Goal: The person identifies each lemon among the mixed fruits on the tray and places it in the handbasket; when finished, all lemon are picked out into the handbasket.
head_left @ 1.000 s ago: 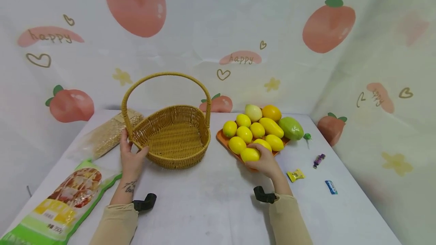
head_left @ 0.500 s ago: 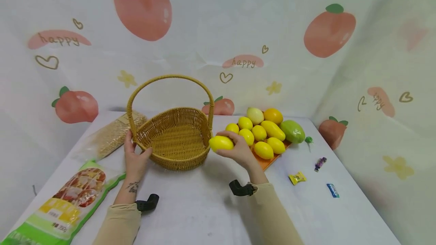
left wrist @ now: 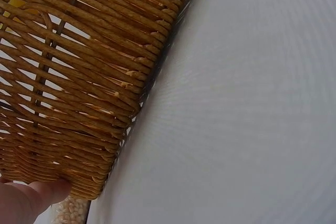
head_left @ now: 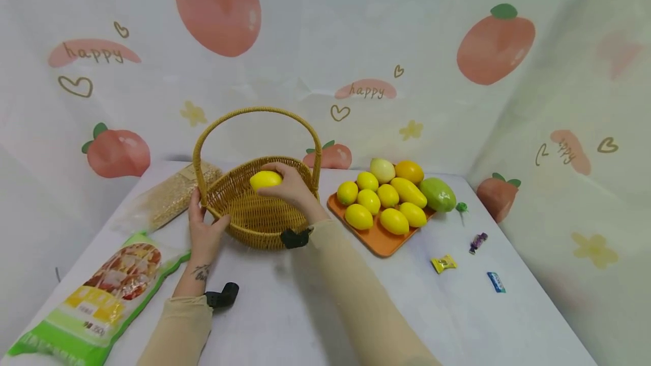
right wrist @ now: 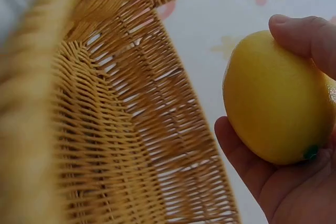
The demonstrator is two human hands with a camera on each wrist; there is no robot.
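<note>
A wicker basket [head_left: 251, 213] with a tall arched handle stands left of the middle in the head view. My left hand [head_left: 205, 237] grips its left side, thumb at the front rim and fingers near the foot of the handle. In the left wrist view, part of that hand [left wrist: 26, 200] lies against the basket's woven wall [left wrist: 100, 82]. My right hand [head_left: 294, 186] holds a yellow lemon [head_left: 265, 180] between thumb and fingers over the basket's opening. The right wrist view shows the lemon [right wrist: 275, 98] above the basket wall [right wrist: 178, 135], apart from it.
An orange tray [head_left: 382, 245] bears several lemons [head_left: 394, 221], a mango-like fruit [head_left: 408, 192] and other fruit. A green papaya-like fruit [head_left: 438, 195] lies at its right. Several wrapped sweets [head_left: 444, 264] lie farther right. A green-edged food bag [head_left: 104, 292] and a clear grain bag [head_left: 170, 195] are left.
My right hand has lifted a lemon from the tray's front and carried it left, over the basket. The left hand has stayed at the basket's side.
</note>
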